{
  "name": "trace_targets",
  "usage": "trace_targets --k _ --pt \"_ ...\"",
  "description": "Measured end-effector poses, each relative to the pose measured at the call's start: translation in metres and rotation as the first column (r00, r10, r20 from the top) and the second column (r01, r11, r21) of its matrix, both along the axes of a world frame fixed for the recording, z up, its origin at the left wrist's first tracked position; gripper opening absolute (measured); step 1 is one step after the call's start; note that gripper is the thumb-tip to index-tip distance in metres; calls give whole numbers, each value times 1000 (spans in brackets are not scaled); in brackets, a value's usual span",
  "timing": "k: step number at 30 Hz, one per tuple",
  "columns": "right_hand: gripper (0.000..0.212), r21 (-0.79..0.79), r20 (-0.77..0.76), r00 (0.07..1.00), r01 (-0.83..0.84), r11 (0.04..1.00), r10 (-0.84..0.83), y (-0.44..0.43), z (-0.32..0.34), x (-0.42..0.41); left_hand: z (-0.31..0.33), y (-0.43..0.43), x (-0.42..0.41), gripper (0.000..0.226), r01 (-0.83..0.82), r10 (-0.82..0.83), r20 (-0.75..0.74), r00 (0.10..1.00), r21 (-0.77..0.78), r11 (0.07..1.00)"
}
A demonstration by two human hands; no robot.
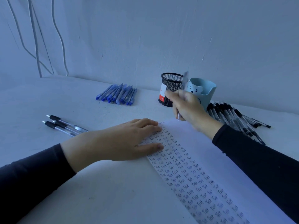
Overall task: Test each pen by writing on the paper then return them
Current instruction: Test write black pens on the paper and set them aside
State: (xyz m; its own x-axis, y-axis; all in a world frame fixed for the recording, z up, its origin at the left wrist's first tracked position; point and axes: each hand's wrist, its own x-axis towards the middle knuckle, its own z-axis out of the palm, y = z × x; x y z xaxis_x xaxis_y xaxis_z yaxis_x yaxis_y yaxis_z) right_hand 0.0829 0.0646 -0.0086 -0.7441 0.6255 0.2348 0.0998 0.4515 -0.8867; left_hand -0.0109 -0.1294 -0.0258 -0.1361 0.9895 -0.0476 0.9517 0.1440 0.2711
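Paper (202, 143) bears many "Test" columns, so testing seems well along; right hand (187, 109) fingers (169, 95) grip a pen (185, 78), left hand (116, 143) lies flat.

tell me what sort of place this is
Probably a plain desk against a wall, used for writing: a mesh pen holder, piles of blue pens and black pens, and a paper filled with handwritten "Test".

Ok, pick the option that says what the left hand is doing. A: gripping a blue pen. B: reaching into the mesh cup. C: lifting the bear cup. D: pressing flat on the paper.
D: the left hand lies flat, fingers straight, on the written edge of the paper; only the right hand grips a pen.
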Motion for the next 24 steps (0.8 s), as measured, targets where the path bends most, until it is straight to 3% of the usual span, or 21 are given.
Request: trace_targets --k 2,6,8,11,13,24 --pt "39 -75 10 999 -32 997 33 1 9 6 0 -2 -2 85 13 -13 -18 1000 -13 1000" --pt "35 -106 -111 993 23 994 -34 4 21 18 2 -1 -3 87 5 -5 -41 999 -8 1000" --pt "30 -210 -171 985 -4 978 -32 7 29 30 2 0 -2 87 -4 5 -44 999 9 1000" --pt "29 -448 -314 950 -147 882 -1 11 44 52 2 1 -2 83 -11 12 -52 999 13 1000" --pt "30 -527 -364 930 -243 815 42 11 50 67 1 3 -4 83 -11 11 -55 998 6 1000" --pt "17 -412 -411 908 -269 870 86 11 53 104 -1 3 -12 93 -7 3 62 998 58 998"
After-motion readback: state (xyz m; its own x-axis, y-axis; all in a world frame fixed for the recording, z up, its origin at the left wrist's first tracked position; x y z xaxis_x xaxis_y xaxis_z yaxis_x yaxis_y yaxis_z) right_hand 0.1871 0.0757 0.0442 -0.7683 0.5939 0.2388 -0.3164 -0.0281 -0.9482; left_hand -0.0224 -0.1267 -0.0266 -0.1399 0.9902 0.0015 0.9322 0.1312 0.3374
